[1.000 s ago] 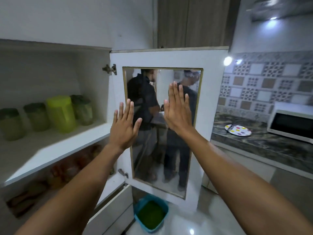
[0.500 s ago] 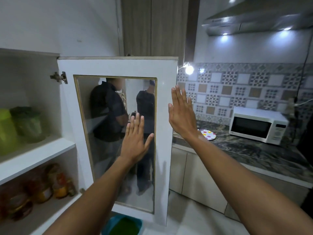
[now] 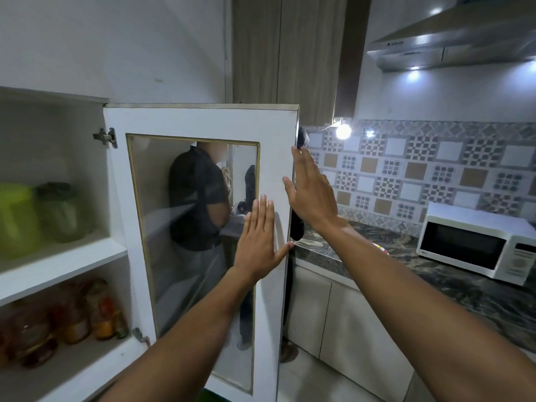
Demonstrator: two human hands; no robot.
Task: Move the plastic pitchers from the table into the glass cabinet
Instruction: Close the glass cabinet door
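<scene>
The white glass cabinet door [image 3: 269,181] stands open in front of me, hinged at its left. My left hand [image 3: 258,242] lies flat with fingers spread near the door's right stile, holding nothing. My right hand [image 3: 311,192] is flat and open at the door's right edge. On the cabinet's upper shelf [image 3: 63,259] at the left stand a lime green plastic pitcher [image 3: 16,219] and a darker translucent green pitcher [image 3: 62,211] beside it. Both are blurred and partly cut off by the frame's left edge.
Jars and bottles [image 3: 72,314] fill the lower shelf. A dark marble counter [image 3: 435,274] runs along the right with a white microwave [image 3: 475,239]. The door's glass shows a person in dark clothes. A range hood [image 3: 452,39] hangs above right.
The view has swung right, so the door now sits further left in frame. Both hands have slid to the door's right edge; the right hand now lies past that edge.
</scene>
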